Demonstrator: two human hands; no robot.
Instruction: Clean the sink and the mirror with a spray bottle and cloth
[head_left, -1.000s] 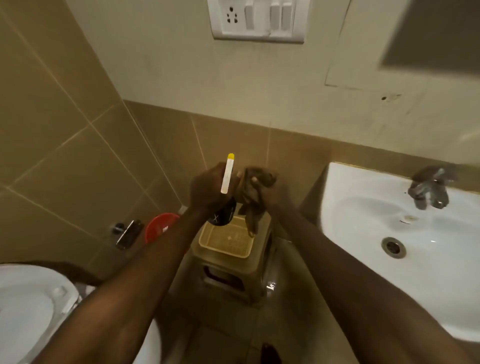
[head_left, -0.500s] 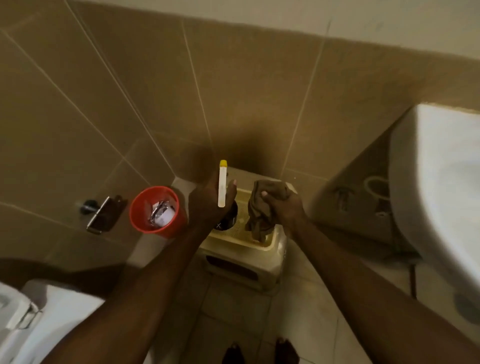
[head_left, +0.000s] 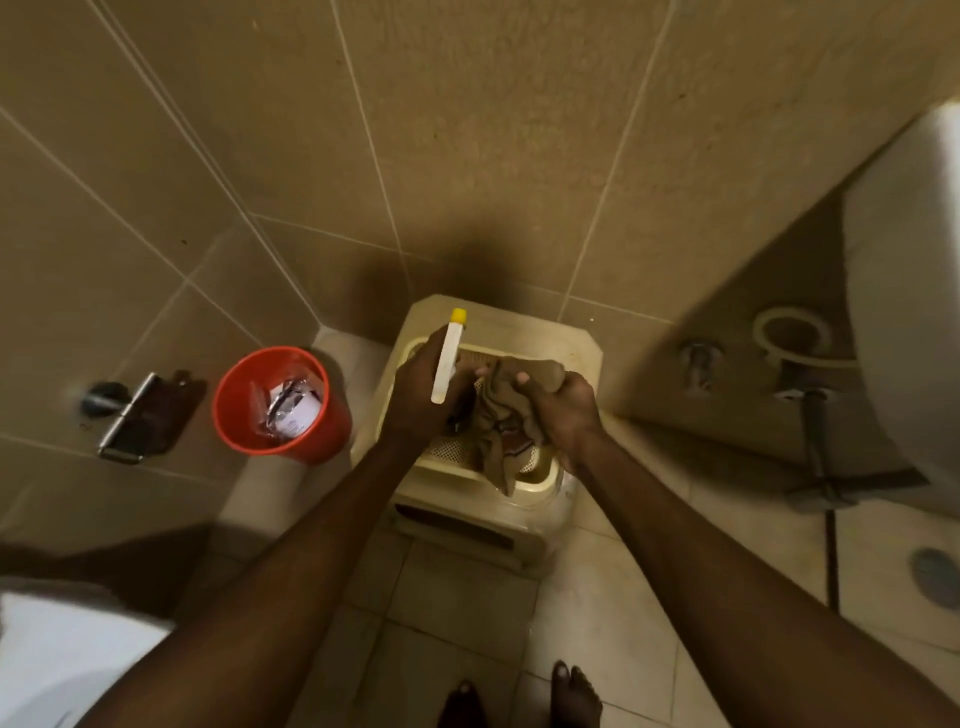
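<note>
At the bottom edge of the view, two bare feet (head_left: 571, 693) stand on the pale floor tiles (head_left: 613, 603), and a white toilet (head_left: 57, 654) shows in the lower left corner. Above the feet stands a cream plastic stool (head_left: 576, 353) with a perforated top. Over it, the left hand (head_left: 423, 387) is closed around a spray bottle (head_left: 448, 364), whose white nozzle with yellow tip points away from the person; its dark body is mostly hidden by the hand. Just beside it, the right hand (head_left: 563, 410) grips a brown cloth (head_left: 498, 431), bunched, with its loose end hanging down onto the stool top. Left of the stool, a red bin (head_left: 311, 431) sits on the floor and holds crumpled wrappers (head_left: 291, 410). Farther left, a metal paper holder (head_left: 127, 418) is fixed to the tiled wall. At the far right, the white sink (head_left: 904, 312) is seen from its underside, with pipes below it.
</note>
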